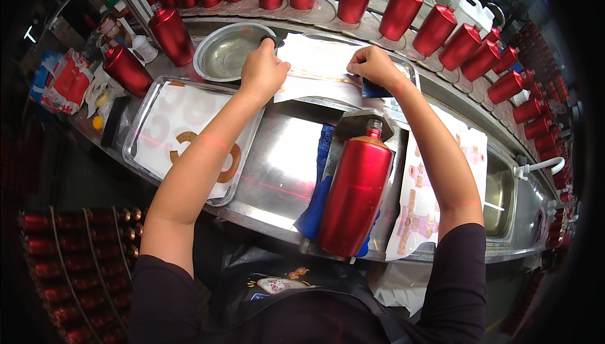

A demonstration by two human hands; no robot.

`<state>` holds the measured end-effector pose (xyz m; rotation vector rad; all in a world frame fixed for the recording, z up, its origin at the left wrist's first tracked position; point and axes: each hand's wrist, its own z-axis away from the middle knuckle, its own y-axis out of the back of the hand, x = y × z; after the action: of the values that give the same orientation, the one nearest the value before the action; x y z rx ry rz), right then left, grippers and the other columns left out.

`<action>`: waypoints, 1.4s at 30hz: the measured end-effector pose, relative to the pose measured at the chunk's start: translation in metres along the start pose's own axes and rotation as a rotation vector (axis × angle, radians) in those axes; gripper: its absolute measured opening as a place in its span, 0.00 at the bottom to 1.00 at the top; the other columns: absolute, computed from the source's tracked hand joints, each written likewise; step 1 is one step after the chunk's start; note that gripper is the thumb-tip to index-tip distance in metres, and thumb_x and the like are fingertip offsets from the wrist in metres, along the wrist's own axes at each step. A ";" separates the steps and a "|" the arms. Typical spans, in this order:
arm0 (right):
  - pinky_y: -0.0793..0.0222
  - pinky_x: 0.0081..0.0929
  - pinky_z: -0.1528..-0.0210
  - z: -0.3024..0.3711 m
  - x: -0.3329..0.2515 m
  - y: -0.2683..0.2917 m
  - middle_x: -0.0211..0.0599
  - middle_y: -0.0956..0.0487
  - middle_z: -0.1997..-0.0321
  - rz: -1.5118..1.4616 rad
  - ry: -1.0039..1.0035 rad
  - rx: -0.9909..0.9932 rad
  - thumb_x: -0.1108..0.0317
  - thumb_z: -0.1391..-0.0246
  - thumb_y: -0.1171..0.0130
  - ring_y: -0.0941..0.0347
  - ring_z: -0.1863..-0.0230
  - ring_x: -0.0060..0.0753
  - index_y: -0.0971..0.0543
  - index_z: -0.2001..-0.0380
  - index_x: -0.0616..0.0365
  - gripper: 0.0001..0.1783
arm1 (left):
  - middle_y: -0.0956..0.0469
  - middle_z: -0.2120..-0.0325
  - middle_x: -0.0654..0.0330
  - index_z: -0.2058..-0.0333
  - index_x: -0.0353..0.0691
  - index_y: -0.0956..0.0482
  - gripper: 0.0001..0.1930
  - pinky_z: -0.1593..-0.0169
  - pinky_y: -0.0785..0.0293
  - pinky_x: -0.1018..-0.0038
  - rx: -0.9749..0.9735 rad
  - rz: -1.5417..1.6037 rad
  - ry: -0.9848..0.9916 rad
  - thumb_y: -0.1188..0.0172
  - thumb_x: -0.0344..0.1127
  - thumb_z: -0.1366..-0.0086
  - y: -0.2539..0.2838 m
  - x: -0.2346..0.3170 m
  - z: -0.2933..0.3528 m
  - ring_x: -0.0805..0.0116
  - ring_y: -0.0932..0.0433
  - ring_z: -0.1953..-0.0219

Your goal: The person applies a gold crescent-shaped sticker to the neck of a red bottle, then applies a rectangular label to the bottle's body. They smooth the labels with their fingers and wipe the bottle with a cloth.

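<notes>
My left hand (261, 70) is closed beside the left edge of a white sheet (315, 54), its thumb over the sheet. A small black piece (271, 40) shows at its fingertips. Over the right part of this sheet my right hand (375, 67) is pinched; whatever lies between its fingers is too small to make out. A dark blue piece (373, 89) lies just under that hand. Nearer me, a glossy red bottle (356, 196) with a bare threaded neck lies tilted on a metal stand with blue cloth (313, 208) beside it.
At left, a metal tray (131, 136) holds a white sheet with gold-brown curved decals (233, 164). A metal bowl (208, 60) stands behind it. Printed decal sheets (419, 208) lie at right, before a sink (499, 202) with a white faucet (545, 166). Red bottles (401, 11) line the conveyor (328, 26).
</notes>
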<state>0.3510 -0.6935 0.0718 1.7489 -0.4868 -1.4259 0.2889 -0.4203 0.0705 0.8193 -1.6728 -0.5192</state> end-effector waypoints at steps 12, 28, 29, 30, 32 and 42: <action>0.27 0.38 0.49 0.009 -0.063 -0.019 0.46 0.18 0.56 0.428 0.267 -0.262 0.72 0.49 0.42 0.22 0.52 0.48 0.15 0.48 0.33 0.26 | 0.17 0.73 0.49 0.66 0.31 0.29 0.18 0.61 0.23 0.61 0.013 -0.028 -0.020 0.28 0.33 0.48 0.003 -0.004 0.002 0.52 0.17 0.68; 0.25 0.39 0.52 0.003 -0.064 -0.023 0.43 0.15 0.56 0.504 0.229 -0.267 0.69 0.49 0.41 0.20 0.52 0.48 0.15 0.49 0.38 0.23 | 0.16 0.69 0.47 0.56 0.23 0.32 0.24 0.63 0.22 0.71 -0.049 0.049 0.043 0.32 0.31 0.47 0.004 -0.027 -0.007 0.64 0.16 0.68; 0.25 0.39 0.52 0.003 -0.064 -0.023 0.43 0.15 0.56 0.503 0.242 -0.258 0.69 0.49 0.42 0.20 0.52 0.47 0.15 0.49 0.38 0.23 | 0.16 0.69 0.47 0.56 0.23 0.31 0.24 0.63 0.22 0.71 -0.049 0.042 0.054 0.32 0.31 0.47 0.004 -0.027 -0.009 0.63 0.16 0.68; 0.25 0.39 0.52 0.003 -0.064 -0.023 0.42 0.15 0.56 0.511 0.244 -0.263 0.69 0.49 0.42 0.20 0.52 0.47 0.15 0.49 0.37 0.23 | 0.16 0.69 0.47 0.56 0.23 0.31 0.25 0.62 0.22 0.70 -0.048 0.035 0.065 0.31 0.32 0.47 0.005 -0.027 -0.009 0.63 0.16 0.68; 0.25 0.39 0.51 0.003 -0.064 -0.024 0.42 0.15 0.55 0.500 0.245 -0.258 0.69 0.49 0.42 0.20 0.52 0.47 0.15 0.49 0.37 0.24 | 0.16 0.68 0.47 0.58 0.25 0.30 0.22 0.59 0.23 0.66 -0.051 0.061 0.100 0.33 0.32 0.47 0.006 -0.024 -0.011 0.58 0.16 0.65; 0.25 0.39 0.51 -0.006 -0.064 -0.018 0.44 0.14 0.60 0.268 0.293 -0.096 0.69 0.54 0.41 0.19 0.56 0.47 0.13 0.55 0.49 0.20 | 0.17 0.67 0.45 0.61 0.29 0.28 0.18 0.54 0.22 0.58 -0.036 0.021 0.097 0.34 0.32 0.47 -0.002 -0.007 -0.013 0.46 0.17 0.60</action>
<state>0.3351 -0.6341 0.0977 1.7068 -0.4651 -0.9723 0.3027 -0.4155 0.0681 0.7879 -1.5770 -0.4862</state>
